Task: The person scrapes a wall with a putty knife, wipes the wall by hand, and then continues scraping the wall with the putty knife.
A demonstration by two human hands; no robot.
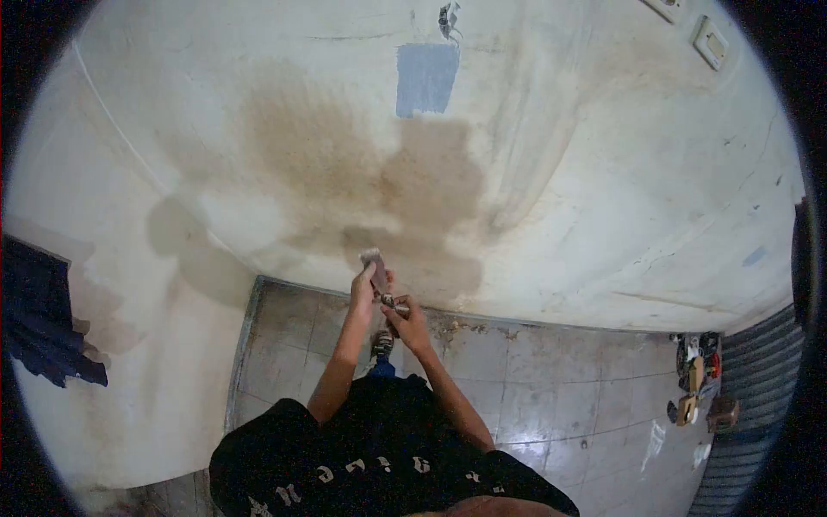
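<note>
In front of the stained wall [551,250], my left hand [363,291] is closed around a flat brownish-grey piece with a pale, brush-like tip [376,270], which points up toward the wall. Just below and to the right, my right hand [408,322] pinches a small, light, shiny piece [400,308] close to the lower end of the flat one. I cannot tell whether both pieces belong to one tool. A dark gap with pale spots shows between the two hands. Above them on the wall is a rectangular blue-grey patch [426,79].
A tiled floor [543,379] lies below, with crumbs [465,327] along the wall's foot. Various small items [694,375] stand at right beside a corrugated shutter [754,405]. Dark cloth [39,310] hangs at left. A switch plate [711,43] and exposed wires [447,21] are high up.
</note>
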